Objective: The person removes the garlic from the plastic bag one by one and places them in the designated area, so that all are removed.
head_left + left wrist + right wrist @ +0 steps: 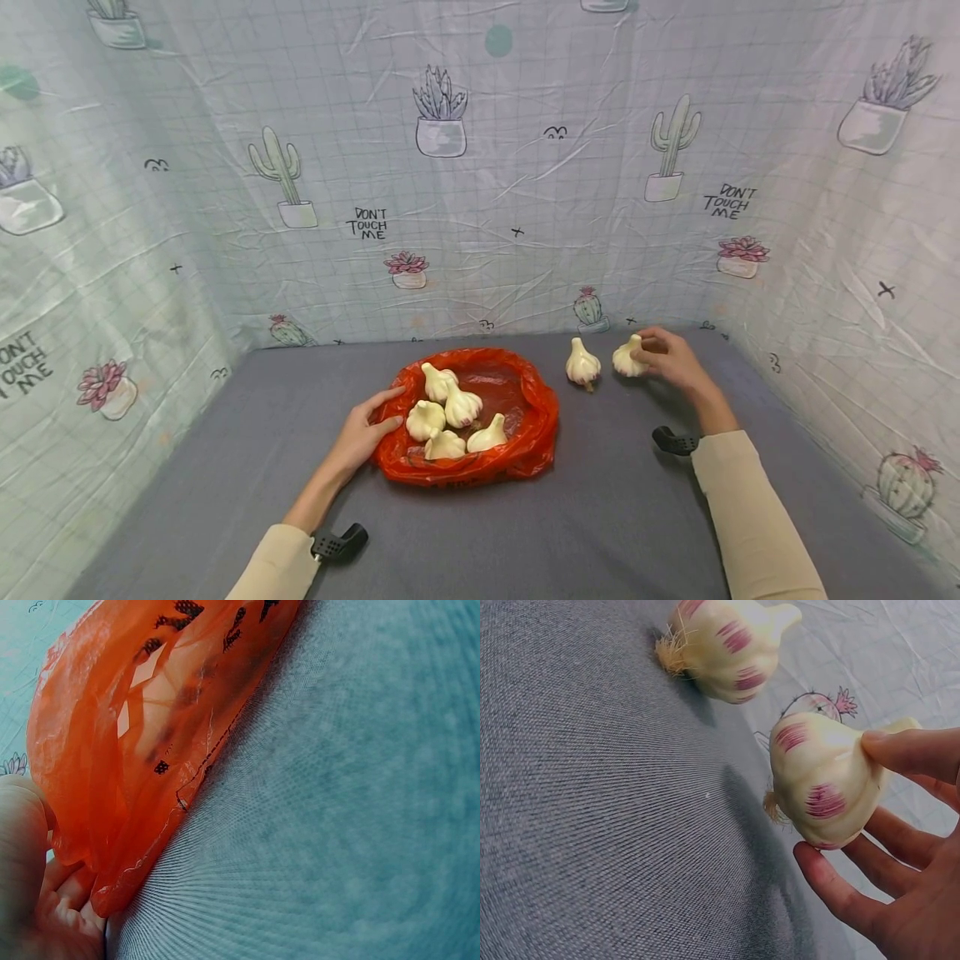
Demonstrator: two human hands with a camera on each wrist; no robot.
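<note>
My right hand holds a white garlic bulb at the back right of the table. In the right wrist view the thumb lies at the neck of that bulb, with fingers beneath and behind it; purple streaks and a root tuft show. Just left of it, a second garlic bulb lies on the cloth. A red plastic bag sits mid-table with its mouth spread wide and several garlic bulbs inside. With thumb and fingers, my left hand grips the bag's left side; part of those fingers is hidden.
Grey cloth covers the table. A pale curtain printed with cacti closes off the back and both sides. Each wrist carries a black camera mount, the left one low over the cloth.
</note>
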